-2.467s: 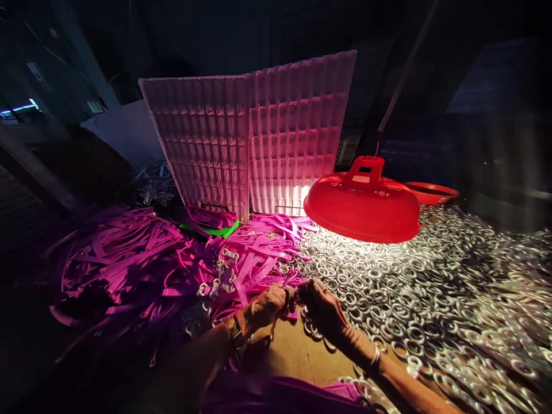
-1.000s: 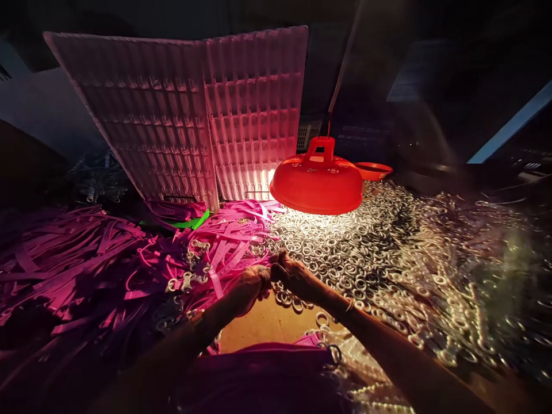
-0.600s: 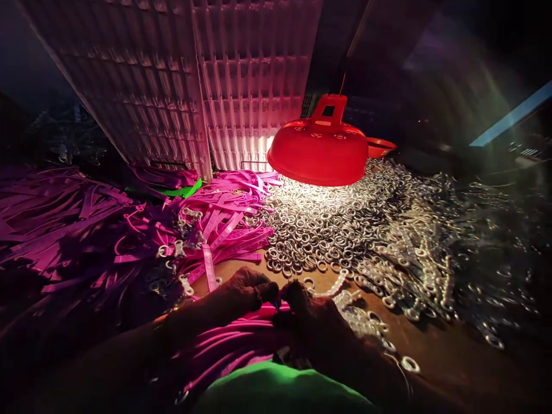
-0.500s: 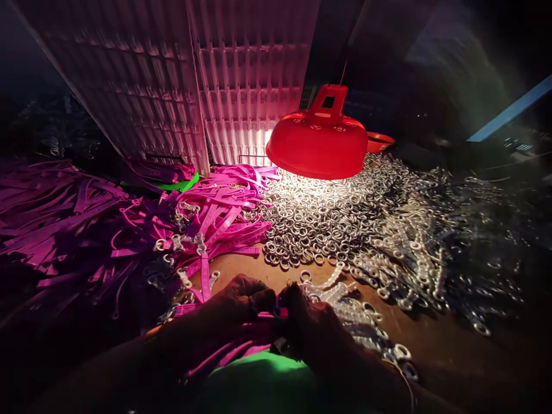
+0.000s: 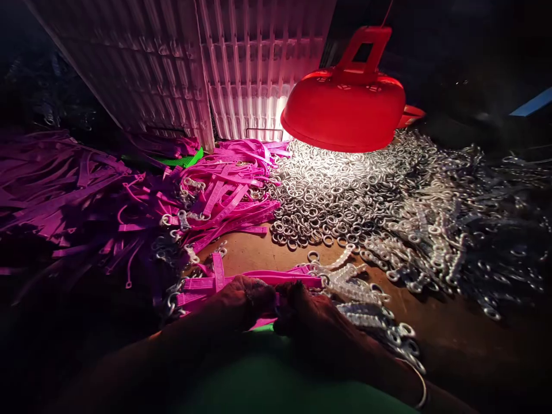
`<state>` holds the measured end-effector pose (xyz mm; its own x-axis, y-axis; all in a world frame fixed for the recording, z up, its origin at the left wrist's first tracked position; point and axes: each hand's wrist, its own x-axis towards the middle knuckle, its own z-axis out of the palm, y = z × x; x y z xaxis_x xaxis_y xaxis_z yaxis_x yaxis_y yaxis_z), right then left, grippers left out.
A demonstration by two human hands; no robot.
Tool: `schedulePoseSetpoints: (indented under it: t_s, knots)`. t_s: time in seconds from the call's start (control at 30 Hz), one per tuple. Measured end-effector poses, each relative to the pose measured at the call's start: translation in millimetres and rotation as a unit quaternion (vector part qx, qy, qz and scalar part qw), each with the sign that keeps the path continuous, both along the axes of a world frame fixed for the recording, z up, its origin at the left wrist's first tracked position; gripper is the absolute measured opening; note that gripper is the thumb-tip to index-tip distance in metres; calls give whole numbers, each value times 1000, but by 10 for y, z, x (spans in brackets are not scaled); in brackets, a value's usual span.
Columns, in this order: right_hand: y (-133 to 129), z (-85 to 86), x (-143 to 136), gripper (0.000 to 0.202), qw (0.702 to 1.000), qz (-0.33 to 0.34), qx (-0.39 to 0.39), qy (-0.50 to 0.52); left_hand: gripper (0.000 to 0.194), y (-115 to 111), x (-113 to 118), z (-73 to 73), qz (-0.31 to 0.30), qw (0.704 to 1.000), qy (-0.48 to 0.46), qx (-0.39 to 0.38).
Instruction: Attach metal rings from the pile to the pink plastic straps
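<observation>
Both hands are in shadow at the near edge of the table, fingertips almost meeting. My left hand (image 5: pixel 248 299) is closed, pinching what looks like a pink strap (image 5: pixel 268 319), of which a little shows between and below the hands. From the other side my right hand (image 5: pixel 299 310) closes on the same spot; its fingertips are dark and hide what they grip. Just beyond the hands more pink straps (image 5: pixel 259 278) lie crosswise. White chain-like strips with metal rings (image 5: pixel 364 296) lie right of my right hand.
A red lamp (image 5: pixel 345 112) hangs over a heap of metal rings (image 5: pixel 319 198). Pink straps (image 5: pixel 64 172) are piled at the left, some with metal fittings. Ribbed panels (image 5: pixel 254 69) stand behind. A green edge (image 5: pixel 185 158) shows among the straps.
The view has shifted, so the lamp and heaps sit differently in it. Pink straps now lie across the table beyond my hands; earlier several were below them. My hands stay close together.
</observation>
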<state>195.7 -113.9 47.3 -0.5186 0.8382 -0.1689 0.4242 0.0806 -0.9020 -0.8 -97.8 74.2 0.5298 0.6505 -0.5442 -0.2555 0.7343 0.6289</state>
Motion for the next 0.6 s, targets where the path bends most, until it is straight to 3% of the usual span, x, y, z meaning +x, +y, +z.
schedulePoseSetpoints:
  t_s: [0.17, 0.4, 0.6]
  knots:
    - [95, 72, 48, 28, 997, 72, -42, 2, 44, 30, 11, 82, -37, 999, 29, -9]
    - [-4, -75, 35, 31, 996, 37, -75, -21, 40, -69, -70, -16, -34, 998, 45, -9]
    - [-88, 16, -14, 34, 997, 23, -67, -25, 42, -236, -43, -8, -55, 997, 53, 21]
